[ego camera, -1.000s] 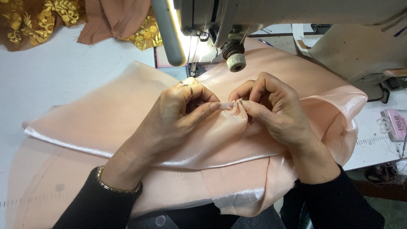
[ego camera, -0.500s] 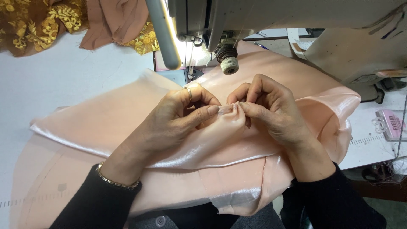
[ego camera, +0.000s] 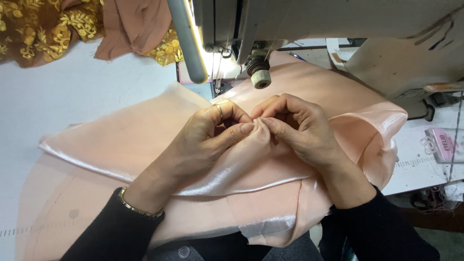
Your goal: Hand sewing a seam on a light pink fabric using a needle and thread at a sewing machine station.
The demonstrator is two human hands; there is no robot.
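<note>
Both hands meet fingertip to fingertip at centre: left hand (ego camera: 208, 133) & right hand (ego camera: 297, 128) each pinched on a small fold of the peach satin fabric (ego camera: 121, 145), thumbs touching. What's inside the pinch is too small to tell. Fabric lies spread on the white counter (ego camera: 58, 96), its far edge under the sewing machine (ego camera: 270, 29), near edge hanging off toward the lap. Open counter to the left; right side crowded by machine body. Brown gold-embroidered cloth (ego camera: 38, 24) at top left, cut off by frame. Pink box (ego camera: 442, 145) near right edge, w/ forearms in black sleeves partly out of view.
</note>
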